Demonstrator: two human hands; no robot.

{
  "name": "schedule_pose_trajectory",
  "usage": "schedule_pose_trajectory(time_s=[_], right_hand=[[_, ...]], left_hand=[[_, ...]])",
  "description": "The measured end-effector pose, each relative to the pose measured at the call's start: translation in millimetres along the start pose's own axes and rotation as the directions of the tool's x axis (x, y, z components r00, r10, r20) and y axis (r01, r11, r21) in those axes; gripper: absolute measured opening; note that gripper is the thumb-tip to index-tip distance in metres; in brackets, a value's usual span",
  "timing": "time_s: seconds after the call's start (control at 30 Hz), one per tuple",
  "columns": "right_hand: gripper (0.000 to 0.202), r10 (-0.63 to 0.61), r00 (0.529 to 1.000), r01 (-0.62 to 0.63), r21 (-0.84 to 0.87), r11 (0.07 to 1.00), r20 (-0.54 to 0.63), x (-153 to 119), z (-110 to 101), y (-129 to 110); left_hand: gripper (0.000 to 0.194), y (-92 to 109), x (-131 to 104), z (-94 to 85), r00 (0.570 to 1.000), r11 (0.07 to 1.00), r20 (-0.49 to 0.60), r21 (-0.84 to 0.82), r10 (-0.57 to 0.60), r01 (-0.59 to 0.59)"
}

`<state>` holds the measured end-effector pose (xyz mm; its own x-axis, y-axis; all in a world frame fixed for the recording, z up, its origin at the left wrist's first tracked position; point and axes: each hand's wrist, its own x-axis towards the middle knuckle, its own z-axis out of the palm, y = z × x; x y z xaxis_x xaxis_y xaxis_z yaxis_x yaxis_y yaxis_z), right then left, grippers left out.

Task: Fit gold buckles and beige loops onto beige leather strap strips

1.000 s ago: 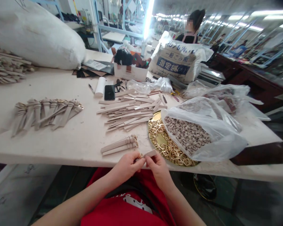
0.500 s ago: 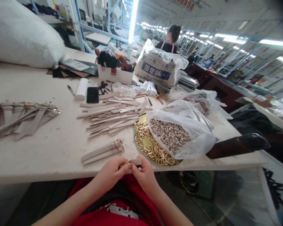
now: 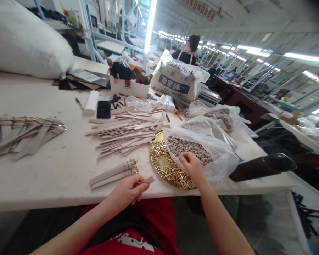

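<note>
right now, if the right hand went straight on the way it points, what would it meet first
The right hand would likely meet the small beige loops in the plastic bag first; depth is unclear, so it may be touching them.

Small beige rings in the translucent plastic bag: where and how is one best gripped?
Probably pinch one of the small beige rings across its outer band, from above, at the left of the translucent plastic bag: there the rings lie heaped and exposed, while plastic covers the right side.

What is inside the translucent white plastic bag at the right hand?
Small beige ring-shaped loops show inside the bag; the right hand hides part of them; deeper contents cannot be seen.
</note>
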<state>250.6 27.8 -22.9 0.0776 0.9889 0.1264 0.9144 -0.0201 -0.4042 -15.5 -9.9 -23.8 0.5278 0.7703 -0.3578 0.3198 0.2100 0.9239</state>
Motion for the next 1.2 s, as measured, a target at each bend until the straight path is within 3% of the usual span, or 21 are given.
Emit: schedule_pose_trajectory(time_s=[0.03,0.17,0.3,0.43,0.5,0.6,0.67,0.73,0.83,0.97,1.07,1.2], right_hand=[[0.021,0.067,0.998,-0.069,-0.238,0.969,-0.013,13,-2,18],[0.016,0.129,0.992,-0.115,-0.405,0.907,0.009,45,-4,62],[0.014,0.112,0.994,-0.090,-0.461,0.883,0.020,47,-2,67],[0.019,0.066,0.997,-0.071,-0.458,0.886,-0.026,37,-5,58],[0.017,0.049,0.993,-0.083,-0.335,0.939,-0.109,27,-5,45],[0.014,0.096,0.981,-0.075,0.125,0.989,-0.168,7,0,8],[0.017,0.098,0.994,-0.066,0.489,0.870,-0.039,-9,9,-23],[0.020,0.067,0.996,-0.088,0.698,0.710,0.058,-24,19,-52],[0.024,0.002,0.990,-0.108,0.764,0.636,0.139,-37,30,-81],[0.023,-0.035,0.961,-0.210,0.803,0.557,0.276,-42,35,-86],[0.025,-0.029,0.956,-0.226,0.798,0.559,0.291,-43,34,-80],[0.025,-0.012,0.959,-0.227,0.793,0.565,0.283,-49,33,-77]], left_hand=[[0.031,-1,0,0.6,1.000,1.000,-0.019,0.001,-0.005,0.005],[0.031,-5,2,4.1,0.999,1.000,-0.043,0.012,-0.006,0.007],[0.032,-4,0,4.0,0.999,0.999,-0.043,0.038,-0.032,0.034],[0.033,-1,0,1.8,0.998,0.997,-0.069,0.070,-0.004,0.009],[0.032,1,1,2.1,0.996,0.996,-0.086,0.092,0.019,-0.011],[0.032,6,5,5.7,0.991,0.993,-0.116,0.107,0.067,-0.054],[0.033,10,7,8.8,0.983,0.991,-0.150,0.100,0.108,-0.094],[0.033,15,8,10.6,0.972,0.987,-0.182,0.099,0.146,-0.130],[0.033,20,6,8.6,0.953,0.975,-0.237,0.167,0.187,-0.150],[0.028,18,1,3.4,0.926,0.946,-0.323,0.311,0.195,-0.090],[0.028,11,1,4.9,0.934,0.933,-0.293,0.348,0.203,-0.093],[0.029,7,1,7.4,0.968,0.962,-0.204,0.261,0.142,-0.086]])
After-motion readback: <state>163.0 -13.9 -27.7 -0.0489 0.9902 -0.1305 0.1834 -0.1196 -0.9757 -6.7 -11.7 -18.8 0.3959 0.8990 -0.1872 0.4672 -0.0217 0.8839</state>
